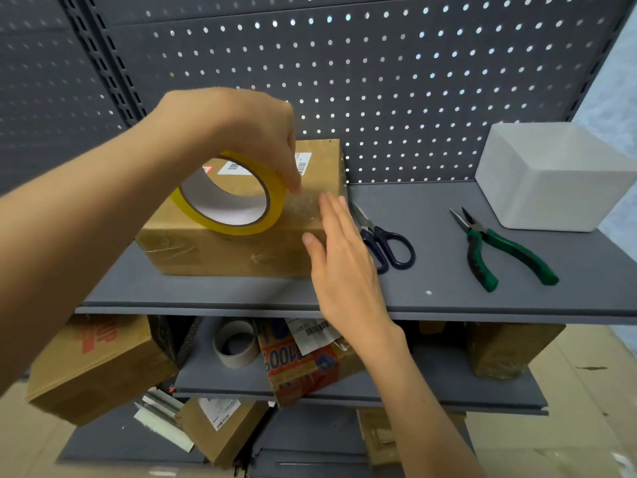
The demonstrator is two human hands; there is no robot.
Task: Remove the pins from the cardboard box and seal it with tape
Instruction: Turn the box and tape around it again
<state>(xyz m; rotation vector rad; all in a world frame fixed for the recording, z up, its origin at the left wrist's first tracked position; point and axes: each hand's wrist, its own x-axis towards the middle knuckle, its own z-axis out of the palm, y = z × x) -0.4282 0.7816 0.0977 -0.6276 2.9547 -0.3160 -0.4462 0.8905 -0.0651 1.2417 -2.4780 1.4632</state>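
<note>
The taping looks under way. The left hand (pixel 238 132) holds the yellow tape roll (pixel 229 196) from above, fingers curled round its rim, and stands it on edge on top of the cardboard box (pixel 220 250). A stretch of clear tape appears to run from the roll toward the right end of the box, where the right hand (pixel 339 260), fingers straight and close together, presses flat against the top right corner. No pins are visible on the box, so that part is probably done; cutting the tape is likely left. The box sits on the left part of the grey shelf (pixel 448 298), its long axis running from near left to far right. Scissors (pixel 384 241) lie just right of it, green pliers (pixel 499 250) farther right.
</note>
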